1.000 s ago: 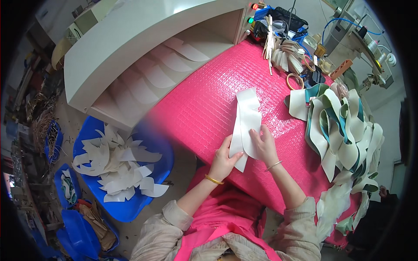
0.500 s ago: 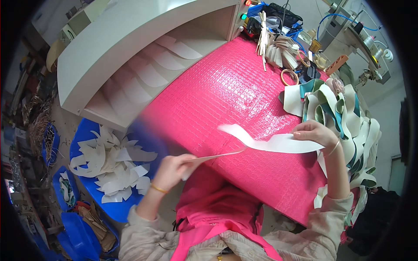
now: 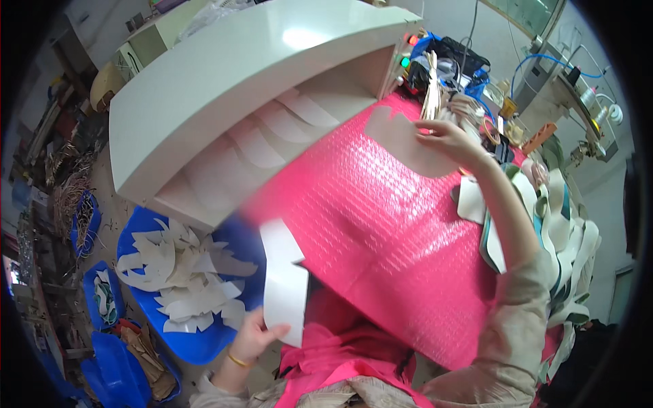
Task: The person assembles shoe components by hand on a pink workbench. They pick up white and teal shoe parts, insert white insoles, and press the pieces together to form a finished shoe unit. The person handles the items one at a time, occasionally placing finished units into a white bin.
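Note:
My left hand (image 3: 254, 336) pinches the lower end of a white cut piece (image 3: 282, 289) with a notched edge, held upright over the near left edge of the pink table. Far from it, my right hand (image 3: 450, 141) grips the upper edge of a wider cream cut piece (image 3: 405, 144) over the back of the table. The two pieces are apart. Left of that piece, several white strips (image 3: 262, 146) lie inside the open slot of a pale curved machine (image 3: 265, 75). I cannot tell what material the pieces are.
A blue tub (image 3: 187, 343) full of white cut pieces stands at the left. Pink textured sheeting covers the table (image 3: 381, 272). White and green strips (image 3: 571, 245) hang over its right side. Tape rolls, bundles and a sewing machine (image 3: 585, 109) are at the back right.
The two white pieces, which met over the table, are now apart. My right hand has moved up and away with one; my left hand has lowered slightly, its piece now upright.

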Tool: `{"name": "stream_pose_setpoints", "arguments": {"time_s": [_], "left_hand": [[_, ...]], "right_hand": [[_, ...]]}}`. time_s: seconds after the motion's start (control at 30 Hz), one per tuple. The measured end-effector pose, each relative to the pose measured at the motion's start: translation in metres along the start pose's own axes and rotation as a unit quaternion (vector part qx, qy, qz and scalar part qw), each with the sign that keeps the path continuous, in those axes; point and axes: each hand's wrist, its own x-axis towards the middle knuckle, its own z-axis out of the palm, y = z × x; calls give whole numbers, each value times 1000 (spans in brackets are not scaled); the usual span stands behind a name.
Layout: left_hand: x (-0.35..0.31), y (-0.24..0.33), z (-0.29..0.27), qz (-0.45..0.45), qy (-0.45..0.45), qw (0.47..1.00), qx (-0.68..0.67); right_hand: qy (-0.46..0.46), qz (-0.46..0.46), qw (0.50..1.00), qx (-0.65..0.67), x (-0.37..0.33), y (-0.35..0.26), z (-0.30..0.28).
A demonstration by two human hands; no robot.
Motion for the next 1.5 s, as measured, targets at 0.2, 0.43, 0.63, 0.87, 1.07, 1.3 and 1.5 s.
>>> {"name": "stream_pose_setpoints", "arguments": {"time_s": [0.2, 0.43, 0.63, 0.87, 1.07, 1.3, 1.5], "left_hand": [[7, -1, 16, 56, 60, 996, 18], [32, -14, 11, -13, 54, 998, 29], [80, -12, -4, 53, -61, 982, 169], [68, 2, 4, 67, -32, 988, 139], [71, 7, 13, 137, -43, 982, 126], [93, 24, 38, 177, 19, 962, 209], [112, 38, 61, 135, 10, 974, 179]], "right_hand": [[37, -121, 991, 40, 219, 46, 26], [19, -152, 978, 143, 339, 66, 86], [29, -142, 982, 124, 423, 215, 86], [55, -39, 949, -309, 324, 80, 105], [78, -11, 880, -469, 305, 70, 111], [184, -43, 893, -408, 288, 90, 121], [138, -14, 954, -265, 183, 57, 83]]}}
